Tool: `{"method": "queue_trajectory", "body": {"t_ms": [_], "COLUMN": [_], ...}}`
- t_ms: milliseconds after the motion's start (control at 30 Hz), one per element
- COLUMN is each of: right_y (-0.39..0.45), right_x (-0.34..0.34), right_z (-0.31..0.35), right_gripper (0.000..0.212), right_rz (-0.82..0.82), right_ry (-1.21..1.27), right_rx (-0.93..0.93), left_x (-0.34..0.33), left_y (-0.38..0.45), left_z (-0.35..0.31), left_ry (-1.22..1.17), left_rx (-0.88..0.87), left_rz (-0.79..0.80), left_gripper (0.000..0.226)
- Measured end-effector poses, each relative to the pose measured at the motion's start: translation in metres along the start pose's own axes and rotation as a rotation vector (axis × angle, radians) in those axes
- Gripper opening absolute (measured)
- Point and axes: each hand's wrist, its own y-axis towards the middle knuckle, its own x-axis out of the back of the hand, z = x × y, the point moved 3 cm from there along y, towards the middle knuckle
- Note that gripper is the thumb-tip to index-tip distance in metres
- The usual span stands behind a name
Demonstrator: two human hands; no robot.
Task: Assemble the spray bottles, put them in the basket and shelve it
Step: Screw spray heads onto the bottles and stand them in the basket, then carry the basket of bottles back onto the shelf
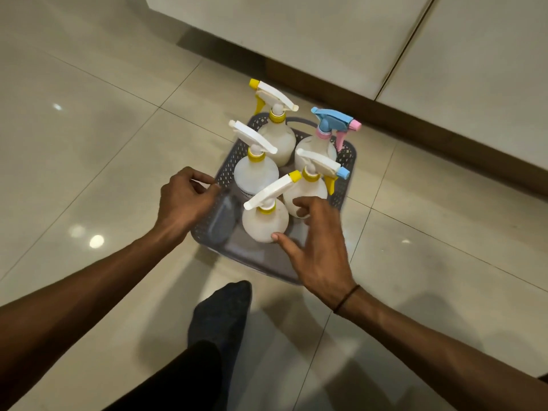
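A grey perforated basket (347, 161) sits on the tiled floor and holds several white spray bottles standing upright with trigger heads on. Most have yellow collars; the far right one (314, 146) has a blue and pink head. My left hand (184, 203) is curled at the basket's left rim, its fingertips pinching the edge. My right hand (317, 250) hovers over the near right corner with fingers spread. Its thumb tip touches the nearest bottle (264, 221) low on its side. A dark grey rounded object (222, 221) lies in the basket's near left corner.
White cabinet doors (326, 40) with a brown plinth (415, 126) run behind the basket. My foot in a dark sock (222, 315) stands just in front of the basket. Glossy beige floor tiles (89, 143) spread to the left and right.
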Motion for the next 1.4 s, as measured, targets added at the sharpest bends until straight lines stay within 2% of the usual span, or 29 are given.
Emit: {"method": "queue_trajectory", "body": {"t_ms": [100, 167, 233, 300, 333, 400, 500, 633, 833, 967, 1400], "right_y": [-0.003, 0.006, 0.018, 0.023, 0.022, 0.022, 0.027, 0.026, 0.004, -0.009, -0.055], "right_x": [0.022, 0.029, 0.029, 0.021, 0.016, 0.012, 0.016, 0.033, 0.08, 0.117, 0.231], "right_z": [-0.02, -0.039, -0.059, -0.069, -0.07, -0.07, -0.071, -0.073, -0.063, -0.059, -0.042], "right_gripper": [0.06, 0.068, 0.079, 0.08, 0.079, 0.071, 0.045, 0.054, 0.056, 0.049, 0.047], "right_rz": [-0.148, -0.16, -0.077, 0.076, 0.166, 0.271, 0.329, 0.456, 0.364, 0.301, 0.163], "right_ry": [-0.023, -0.021, 0.115, 0.386, 0.445, 0.424, 0.481, 0.546, 0.573, 0.613, 0.689], "right_rx": [-0.082, -0.252, -0.538, -0.771, -0.829, -0.839, -0.863, -0.876, -0.846, -0.839, -0.824], "left_x": [-0.001, -0.008, -0.015, -0.016, -0.016, -0.014, -0.012, -0.016, -0.026, -0.033, -0.039], "left_y": [0.012, 0.015, 0.015, 0.015, 0.016, 0.017, 0.018, 0.013, 0.005, -0.001, -0.047], "left_z": [0.009, 0.012, 0.012, 0.01, 0.009, 0.005, 0.002, -0.004, -0.037, -0.077, -0.216], "left_ry": [0.052, 0.069, 0.13, 0.234, 0.263, 0.292, 0.295, 0.286, 0.266, 0.272, 0.407], "left_rx": [0.031, 0.056, 0.013, -0.066, -0.092, -0.131, -0.173, -0.223, -0.284, -0.337, -0.491], "left_rz": [0.092, 0.259, 0.396, 0.427, 0.435, 0.455, 0.447, 0.452, 0.521, 0.572, 0.705], "left_gripper": [0.042, 0.047, 0.032, 0.022, 0.021, 0.022, 0.025, 0.03, 0.032, 0.031, 0.017]}}
